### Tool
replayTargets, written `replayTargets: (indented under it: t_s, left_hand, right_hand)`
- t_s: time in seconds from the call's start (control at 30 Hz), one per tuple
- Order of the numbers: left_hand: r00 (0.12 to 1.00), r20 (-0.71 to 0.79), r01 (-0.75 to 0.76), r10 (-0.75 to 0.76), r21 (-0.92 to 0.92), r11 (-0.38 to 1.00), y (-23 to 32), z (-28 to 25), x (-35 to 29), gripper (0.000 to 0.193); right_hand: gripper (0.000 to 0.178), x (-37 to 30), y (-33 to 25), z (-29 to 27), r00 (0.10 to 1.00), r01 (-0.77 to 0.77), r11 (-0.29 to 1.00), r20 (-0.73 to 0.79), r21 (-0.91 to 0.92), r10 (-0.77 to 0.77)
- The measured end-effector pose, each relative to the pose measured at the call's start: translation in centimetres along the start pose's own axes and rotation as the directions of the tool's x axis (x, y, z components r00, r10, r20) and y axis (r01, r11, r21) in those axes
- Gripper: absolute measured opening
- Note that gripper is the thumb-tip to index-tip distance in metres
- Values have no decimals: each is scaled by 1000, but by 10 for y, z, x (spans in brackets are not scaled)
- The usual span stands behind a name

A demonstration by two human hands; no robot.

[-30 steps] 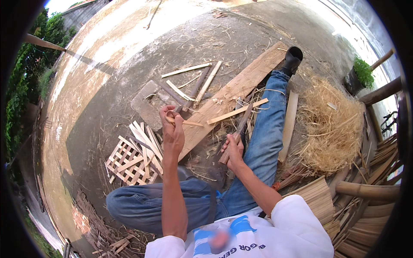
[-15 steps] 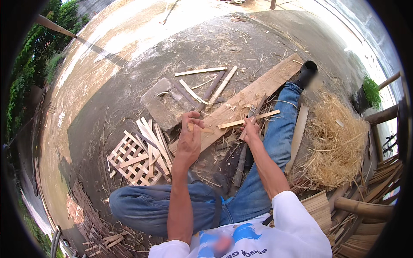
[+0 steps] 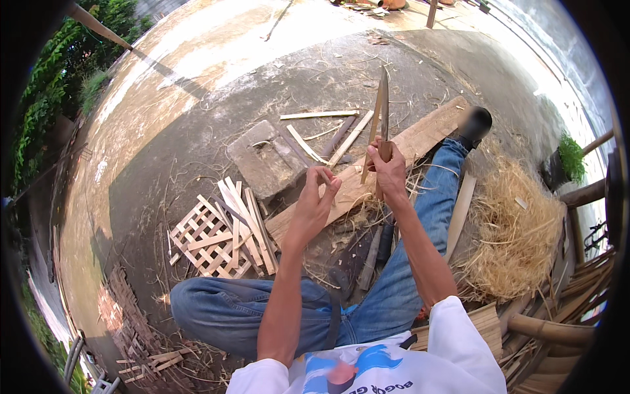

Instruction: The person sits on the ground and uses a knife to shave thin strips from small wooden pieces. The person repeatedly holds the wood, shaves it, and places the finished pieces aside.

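My right hand grips a knife by its wooden handle, blade pointing up and away from me. A thin bamboo strip is held in the same hand, upright alongside the blade. To its left, my left hand is raised with thumb and fingers pinched together; whatever is between them is too small to make out. Beneath both hands a long wooden plank slants across the ground, near my outstretched leg. Beside the left forearm sits a woven bamboo lattice with loose bamboo strips across it.
A stone block lies beyond my left hand, with several strips laid out past it. At right are a heap of shavings, a potted plant and bamboo poles. Dark scraps lie at lower left.
My right hand has risen and turned the knife and strip from low and slanting to upright. My left hand has shifted right, its fingers now pinched closer together.
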State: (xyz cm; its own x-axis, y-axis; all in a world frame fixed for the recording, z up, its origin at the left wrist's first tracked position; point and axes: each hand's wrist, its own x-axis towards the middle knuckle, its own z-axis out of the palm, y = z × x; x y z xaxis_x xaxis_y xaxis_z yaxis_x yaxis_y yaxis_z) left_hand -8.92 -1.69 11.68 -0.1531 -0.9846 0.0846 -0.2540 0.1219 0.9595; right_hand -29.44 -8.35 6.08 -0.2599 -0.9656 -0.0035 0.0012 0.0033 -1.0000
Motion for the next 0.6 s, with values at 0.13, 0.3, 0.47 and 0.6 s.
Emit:
replayTargets:
  t_s: [0.13,0.3,0.47,0.6]
  left_hand:
    - [999,-46,-5,-4,-208,978,-17,5,3,20]
    - [992,-96,33,-80,-413,910,-26,15,-9,33]
    - [994,-94,40,-62,-221,974,-20,13,-18,34]
    - [996,-75,32,-39,-92,995,-10,7,-20,33]
  right_hand:
    - [49,-60,-75,11,968,-39,924,242,381,-59]
    - [39,-108,-96,-2,927,-113,967,374,229,20]
    - [49,-140,-97,-5,888,-167,981,447,98,107]
    - [50,-147,-102,-1,869,-190,982,467,7,165]
